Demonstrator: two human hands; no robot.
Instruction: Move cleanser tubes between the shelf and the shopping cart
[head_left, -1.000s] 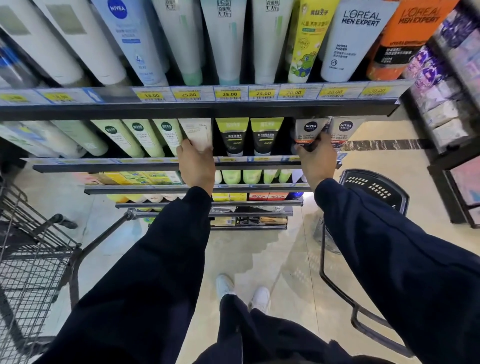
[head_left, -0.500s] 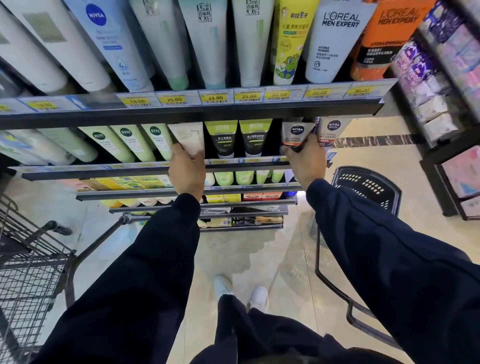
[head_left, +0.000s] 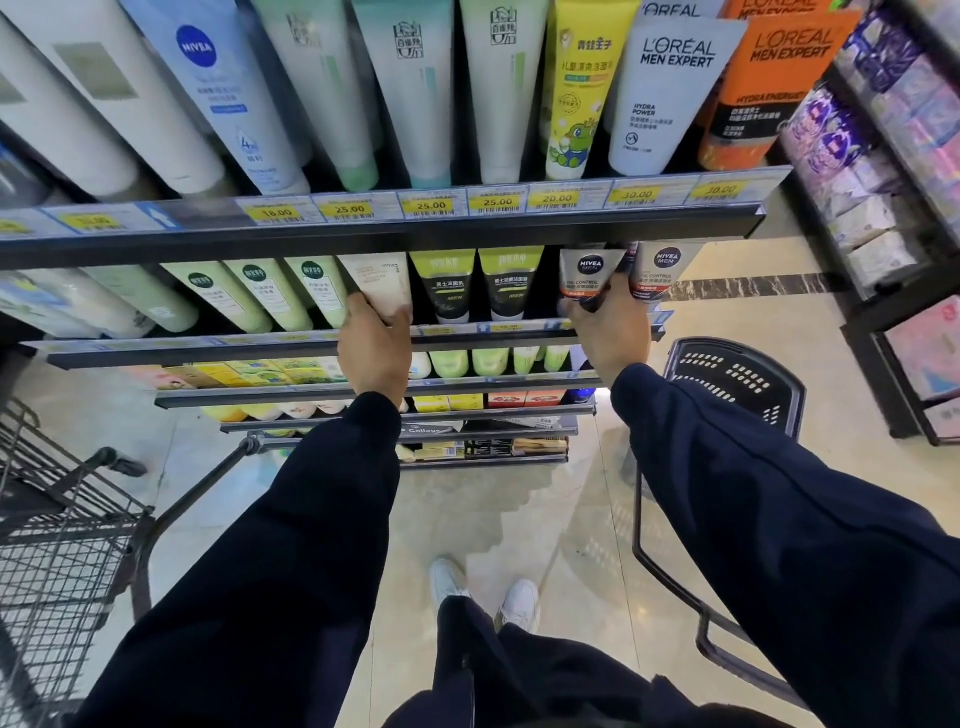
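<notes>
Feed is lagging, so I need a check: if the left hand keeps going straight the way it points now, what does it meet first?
Nothing new: the left hand is already on the cream tube on the second shelf, fingers at its lower end. Pushing on would probably shove that tube deeper; what lies behind it is hidden.

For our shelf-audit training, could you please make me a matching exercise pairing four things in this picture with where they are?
Things:
1. cream tube
2. Nivea Men tube
3. orange tube
4. wire cart

Places:
A. top shelf, far right
B. on the floor, at the left
C. gripped by the left hand
D. gripped by the right hand

Pairs: 1-C, 2-D, 3-A, 4-B
</notes>
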